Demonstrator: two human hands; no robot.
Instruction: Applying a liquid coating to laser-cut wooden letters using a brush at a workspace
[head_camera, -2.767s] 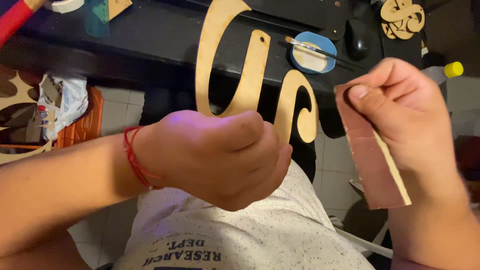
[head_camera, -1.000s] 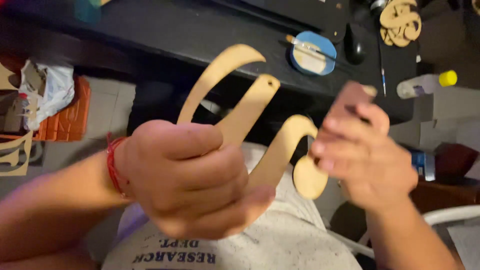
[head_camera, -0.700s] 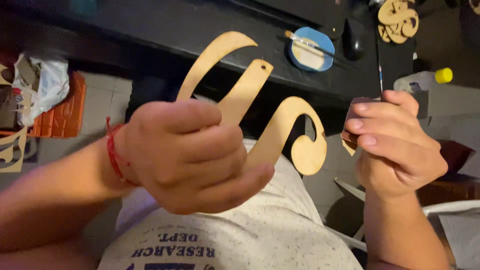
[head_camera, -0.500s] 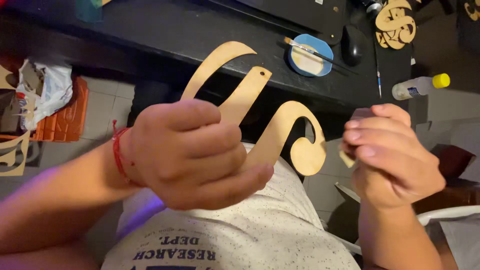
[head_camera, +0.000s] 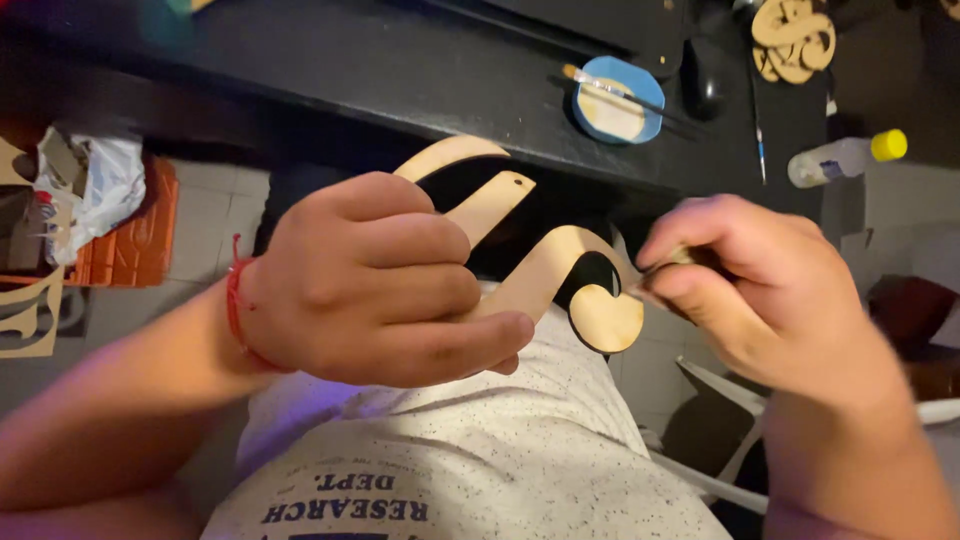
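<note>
My left hand (head_camera: 385, 280) is closed around a thin, pale wooden cutout (head_camera: 560, 275) with curling loops, held over my lap. A red string circles that wrist. My right hand (head_camera: 765, 290) pinches a folded piece of brown sandpaper (head_camera: 668, 265) and presses its edge against the curled end of the cutout. Most of the sandpaper is hidden under my fingers.
A black table (head_camera: 330, 70) runs across the top, carrying a blue dish (head_camera: 618, 98) with a brush, a dark mouse (head_camera: 703, 82) and more wooden cutouts (head_camera: 793, 38). A clear bottle with a yellow cap (head_camera: 845, 158) lies at right. An orange crate (head_camera: 125, 235) sits on the tiled floor at left.
The sandpaper, earlier held up flat and apart from the wood, is now folded in my right hand and brought against the curl. The cutout has tilted lower and to the right.
</note>
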